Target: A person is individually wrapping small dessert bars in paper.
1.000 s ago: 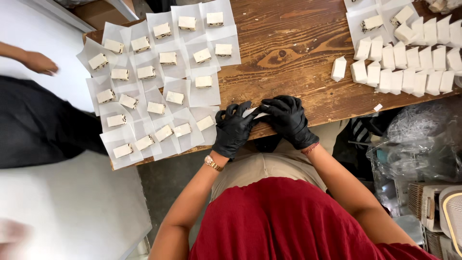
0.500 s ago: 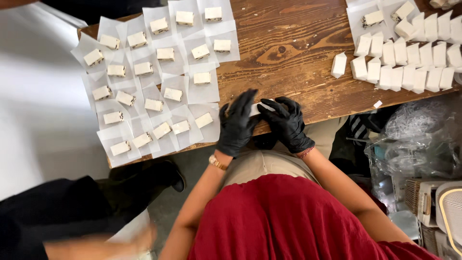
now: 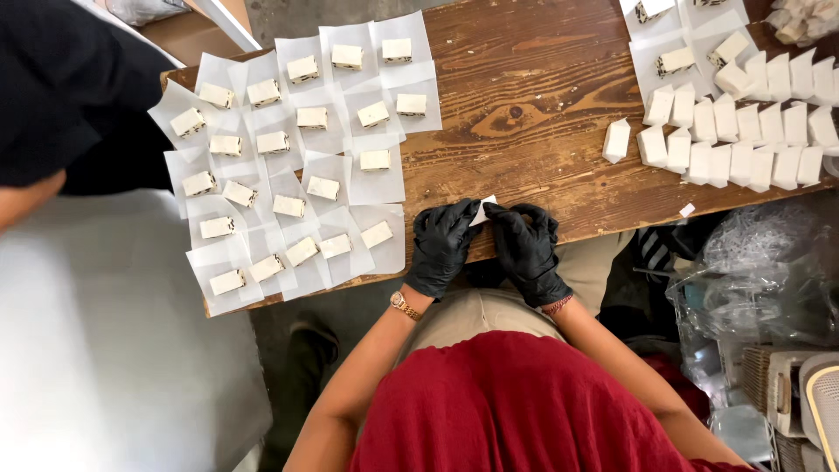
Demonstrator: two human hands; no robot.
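Left hand (image 3: 443,246): black-gloved, your fingers were curled shut around the left end of the small white piece (image 3: 483,210).
Right hand (image 3: 528,252): also gloved, pinching the piece's right end, fingertips closed on it.
Piece: at the near edge of the worktop (image 3: 542,131), between both grips, its long axis running roughly 8 to 2 o'clock.
Nearer hand: neither; you had both touching it.
Paper squares with bars (image 3: 301,157): toward 10 o'clock from your hands.
Wrapped white blocks (image 3: 743,131): toward 2 o'clock, well apart.
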